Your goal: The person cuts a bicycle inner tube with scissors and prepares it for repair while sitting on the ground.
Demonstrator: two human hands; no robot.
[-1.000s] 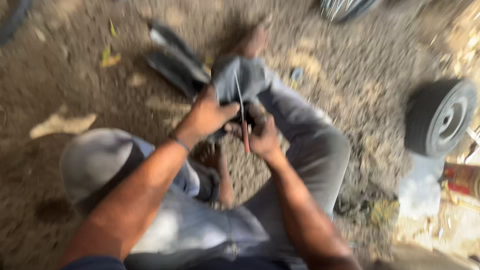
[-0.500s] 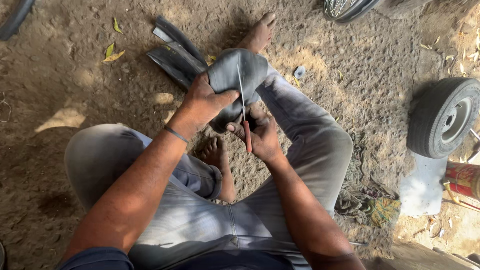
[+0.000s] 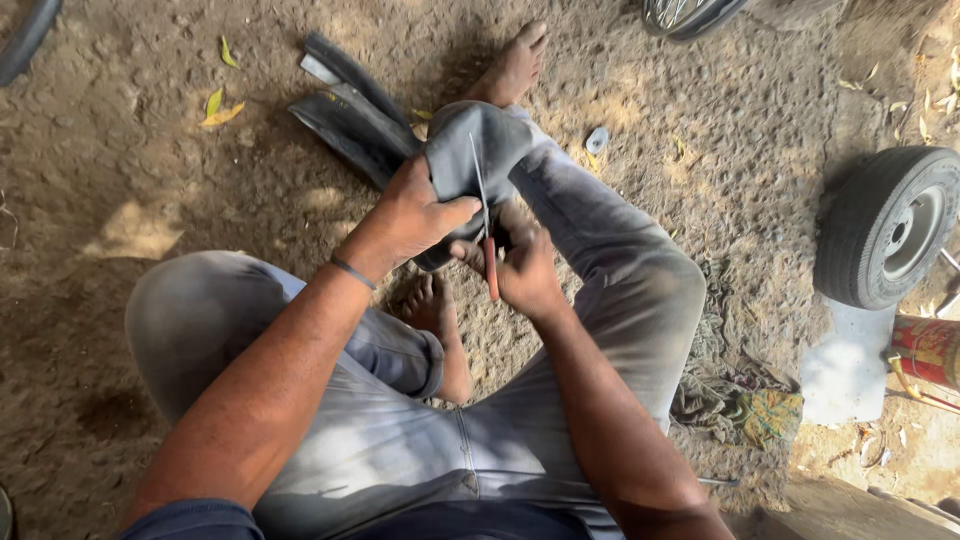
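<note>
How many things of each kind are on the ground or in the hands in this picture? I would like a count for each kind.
Rubber tubes: 2 (one over the knee under the left hand, one on the ground)
Tools: 1 (red-handled, in the right hand)
Wheels: 2 (small wheel, spoked wheel)
Rags: 1
Total: 6

You see a small grey wheel [image 3: 890,228] at right, a white slab [image 3: 847,365] beneath it, yellow leaves [image 3: 220,108] far left.
</note>
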